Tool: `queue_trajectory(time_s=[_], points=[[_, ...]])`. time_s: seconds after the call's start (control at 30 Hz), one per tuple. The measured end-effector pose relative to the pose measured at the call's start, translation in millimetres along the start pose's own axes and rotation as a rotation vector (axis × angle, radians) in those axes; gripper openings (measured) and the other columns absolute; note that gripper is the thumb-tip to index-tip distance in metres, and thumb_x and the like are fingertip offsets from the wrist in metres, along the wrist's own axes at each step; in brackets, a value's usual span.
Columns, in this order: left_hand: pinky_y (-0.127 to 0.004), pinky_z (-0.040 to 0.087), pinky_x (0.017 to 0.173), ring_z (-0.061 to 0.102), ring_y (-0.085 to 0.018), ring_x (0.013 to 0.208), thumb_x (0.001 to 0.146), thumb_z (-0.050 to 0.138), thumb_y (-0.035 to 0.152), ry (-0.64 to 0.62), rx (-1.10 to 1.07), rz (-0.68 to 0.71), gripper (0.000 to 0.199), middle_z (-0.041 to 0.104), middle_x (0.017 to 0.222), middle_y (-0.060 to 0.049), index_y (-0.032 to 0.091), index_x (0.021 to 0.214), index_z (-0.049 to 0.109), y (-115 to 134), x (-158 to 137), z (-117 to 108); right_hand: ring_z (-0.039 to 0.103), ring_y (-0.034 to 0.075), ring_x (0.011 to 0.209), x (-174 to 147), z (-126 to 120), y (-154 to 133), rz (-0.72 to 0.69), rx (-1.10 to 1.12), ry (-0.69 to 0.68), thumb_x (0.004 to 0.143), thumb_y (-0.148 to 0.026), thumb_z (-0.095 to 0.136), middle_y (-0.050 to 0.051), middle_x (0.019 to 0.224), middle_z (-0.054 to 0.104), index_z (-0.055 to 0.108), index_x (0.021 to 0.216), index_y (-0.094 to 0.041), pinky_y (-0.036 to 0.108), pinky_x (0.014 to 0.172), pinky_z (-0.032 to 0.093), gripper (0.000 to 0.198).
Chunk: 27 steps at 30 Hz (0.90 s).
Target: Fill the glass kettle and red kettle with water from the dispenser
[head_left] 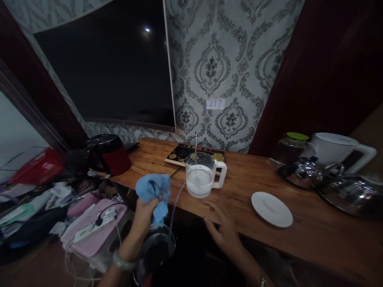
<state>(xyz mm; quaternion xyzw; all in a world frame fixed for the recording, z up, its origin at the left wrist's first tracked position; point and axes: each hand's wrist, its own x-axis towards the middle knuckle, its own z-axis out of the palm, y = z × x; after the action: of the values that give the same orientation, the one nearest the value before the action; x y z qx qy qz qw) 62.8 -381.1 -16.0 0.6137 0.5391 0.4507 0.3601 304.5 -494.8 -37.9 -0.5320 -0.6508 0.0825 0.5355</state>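
Observation:
My left hand (146, 211) grips a crumpled light-blue cloth (154, 191), raised in front of the table's edge. My right hand (220, 225) is empty, its fingers spread, just in front of and below a clear glass jug (199, 181). The jug stands upright at the table's front edge, with whitish contents or base and a white handle (220, 175) to the right. A thin shiny upright piece (196, 141) shows above and through the jug; I cannot tell what it is. To the right lies a white disc (271, 209), a plate or a lid.
Behind the jug is a black panel with gold flowers (175, 153). Metal kettles (308, 171), a white jug (335, 147) and a green-lidded glass jar (290, 147) stand at right. At left are a red-black kettle (112, 155) and a power strip (95, 225). A clear tube (175, 209) hangs over the edge.

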Motion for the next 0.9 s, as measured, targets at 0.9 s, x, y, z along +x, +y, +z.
queue_trajectory(time_s=[0.9], points=[[-0.049,0.043,0.092,0.049,-0.036,0.118,0.092,0.039,0.048,-0.053,1.212,0.248,0.051,0.053,0.131,-0.017,0.017,0.125,0.061,-70,166,-5,0.064,0.022,0.07,-32,-51,124,0.538,-0.473,-0.062,0.082,-0.033,0.028,0.004,0.072,0.069,0.061,0.072,-0.024,0.031,0.068,0.046,0.035]])
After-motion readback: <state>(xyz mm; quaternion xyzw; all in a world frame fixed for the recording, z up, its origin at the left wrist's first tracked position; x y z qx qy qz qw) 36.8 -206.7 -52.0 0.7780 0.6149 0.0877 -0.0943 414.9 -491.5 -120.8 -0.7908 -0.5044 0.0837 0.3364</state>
